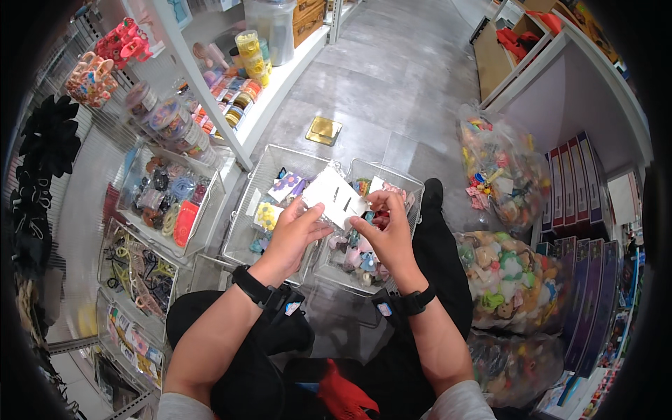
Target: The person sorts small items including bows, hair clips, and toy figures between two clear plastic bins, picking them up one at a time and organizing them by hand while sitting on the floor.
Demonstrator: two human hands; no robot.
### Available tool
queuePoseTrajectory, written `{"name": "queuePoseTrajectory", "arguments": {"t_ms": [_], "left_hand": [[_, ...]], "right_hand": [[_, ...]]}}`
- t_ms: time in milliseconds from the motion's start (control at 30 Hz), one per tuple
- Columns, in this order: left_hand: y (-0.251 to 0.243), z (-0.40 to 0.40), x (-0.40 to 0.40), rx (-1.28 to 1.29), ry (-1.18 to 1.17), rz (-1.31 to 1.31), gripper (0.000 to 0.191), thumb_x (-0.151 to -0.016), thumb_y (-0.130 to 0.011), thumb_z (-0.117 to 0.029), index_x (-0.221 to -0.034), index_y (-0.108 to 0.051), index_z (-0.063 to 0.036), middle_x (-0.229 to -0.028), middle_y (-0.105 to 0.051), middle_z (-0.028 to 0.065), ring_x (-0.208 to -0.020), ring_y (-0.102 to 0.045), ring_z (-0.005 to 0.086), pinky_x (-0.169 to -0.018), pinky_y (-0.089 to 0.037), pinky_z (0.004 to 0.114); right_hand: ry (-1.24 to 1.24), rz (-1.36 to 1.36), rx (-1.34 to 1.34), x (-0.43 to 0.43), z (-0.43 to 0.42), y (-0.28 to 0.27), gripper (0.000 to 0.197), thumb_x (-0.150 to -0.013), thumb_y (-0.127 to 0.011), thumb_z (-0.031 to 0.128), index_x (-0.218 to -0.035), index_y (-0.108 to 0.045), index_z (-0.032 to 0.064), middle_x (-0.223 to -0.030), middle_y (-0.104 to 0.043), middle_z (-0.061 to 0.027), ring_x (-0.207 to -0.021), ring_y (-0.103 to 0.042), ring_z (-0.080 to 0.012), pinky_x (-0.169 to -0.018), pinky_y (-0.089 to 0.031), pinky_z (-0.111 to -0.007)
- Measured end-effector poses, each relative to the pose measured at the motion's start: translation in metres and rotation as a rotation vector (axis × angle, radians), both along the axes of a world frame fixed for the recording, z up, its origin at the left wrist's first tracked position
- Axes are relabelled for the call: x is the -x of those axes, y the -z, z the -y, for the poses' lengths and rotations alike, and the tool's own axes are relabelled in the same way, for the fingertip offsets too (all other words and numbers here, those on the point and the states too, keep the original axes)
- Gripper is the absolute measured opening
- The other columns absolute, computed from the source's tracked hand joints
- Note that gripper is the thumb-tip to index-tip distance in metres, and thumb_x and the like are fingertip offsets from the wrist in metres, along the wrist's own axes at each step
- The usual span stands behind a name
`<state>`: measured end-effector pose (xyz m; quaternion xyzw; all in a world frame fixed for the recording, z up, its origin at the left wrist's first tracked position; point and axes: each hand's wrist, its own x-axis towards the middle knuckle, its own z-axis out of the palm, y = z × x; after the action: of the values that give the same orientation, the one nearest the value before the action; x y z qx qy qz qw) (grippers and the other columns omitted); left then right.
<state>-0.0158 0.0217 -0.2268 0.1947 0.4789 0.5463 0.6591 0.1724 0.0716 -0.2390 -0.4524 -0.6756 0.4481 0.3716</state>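
Note:
A white card [336, 197] in a clear plastic sleeve is held up between both hands, its face marked with dark slits. My left hand [294, 233] grips its left lower edge with the thumb on top. At its right corner, my right hand [387, 228] pinches it between thumb and fingers. Below the card stand two wire mesh baskets. Carded hair accessories, one with a yellow flower [267, 216] and one with a purple flower [286, 181], lie in the left basket [239, 231]. Small bows [370, 260] fill the right basket [417, 186], partly hidden by my right hand.
At left, a mesh basket of hair ties [184, 184] and one of claw clips [139, 273] sit on shelving. Large plastic bags of small toys [512, 278] line the right side beside boxed goods [575, 184]. A gold-coloured packet [324, 130] lies on the grey floor [378, 79].

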Motion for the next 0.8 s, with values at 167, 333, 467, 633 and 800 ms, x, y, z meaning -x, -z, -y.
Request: {"name": "queuePoseTrajectory", "arguments": {"t_ms": [167, 333, 467, 633, 800], "left_hand": [[-0.004, -0.003, -0.001, -0.029, 0.060, -0.033, 0.033, -0.096, -0.059, -0.018, -0.125, -0.051, -0.0042, -0.110, -0.062, 0.0069, -0.098, -0.063, 0.0172, -0.090, -0.052, 0.035], [0.005, -0.003, 0.000, -0.028, 0.069, -0.124, 0.044, -0.096, -0.059, -0.025, -0.133, -0.045, -0.0039, -0.119, -0.059, 0.0095, -0.107, -0.059, 0.0189, -0.094, -0.047, 0.036], [0.001, -0.007, 0.003, 0.162, -0.091, 0.071, 0.057, -0.098, -0.052, -0.042, -0.139, -0.040, -0.0037, -0.126, -0.054, 0.0113, -0.114, -0.055, 0.0191, -0.097, -0.043, 0.037], [0.003, -0.003, 0.005, -0.001, 0.127, 0.012, 0.047, -0.101, -0.049, -0.035, -0.134, -0.047, -0.0011, -0.118, -0.060, 0.0129, -0.105, -0.061, 0.0199, -0.091, -0.048, 0.035], [0.005, -0.002, 0.004, -0.020, 0.049, -0.072, 0.044, -0.088, -0.066, -0.002, -0.129, -0.050, -0.0001, -0.115, -0.062, 0.0113, -0.096, -0.064, 0.0146, -0.080, -0.055, 0.028]], "right_hand": [[0.022, -0.329, 0.474, -0.006, -0.004, 0.010, 0.045, -0.083, -0.075, 0.014, -0.120, -0.056, -0.0016, -0.114, -0.055, -0.0105, -0.103, -0.053, -0.0136, -0.079, -0.047, -0.029], [-0.030, -0.363, 0.699, -0.008, -0.005, 0.003, 0.039, -0.080, -0.074, 0.007, -0.117, -0.063, 0.0005, -0.118, -0.052, -0.0101, -0.111, -0.050, -0.0135, -0.089, -0.046, -0.028], [0.065, -0.224, 0.168, -0.009, -0.008, 0.019, 0.028, -0.074, -0.062, -0.008, -0.097, -0.074, 0.0056, -0.124, -0.051, -0.0078, -0.112, -0.052, -0.0181, -0.093, -0.045, -0.029], [0.003, -0.157, -0.012, -0.011, -0.012, 0.015, 0.035, -0.072, -0.052, -0.014, -0.090, -0.075, 0.0050, -0.132, -0.046, -0.0075, -0.118, -0.052, -0.0211, -0.096, -0.045, -0.029], [0.205, -0.469, 0.397, -0.003, -0.007, -0.006, 0.027, -0.094, -0.052, 0.006, -0.118, -0.066, 0.0064, -0.114, -0.058, -0.0045, -0.110, -0.057, -0.0156, -0.089, -0.048, -0.028]]}}
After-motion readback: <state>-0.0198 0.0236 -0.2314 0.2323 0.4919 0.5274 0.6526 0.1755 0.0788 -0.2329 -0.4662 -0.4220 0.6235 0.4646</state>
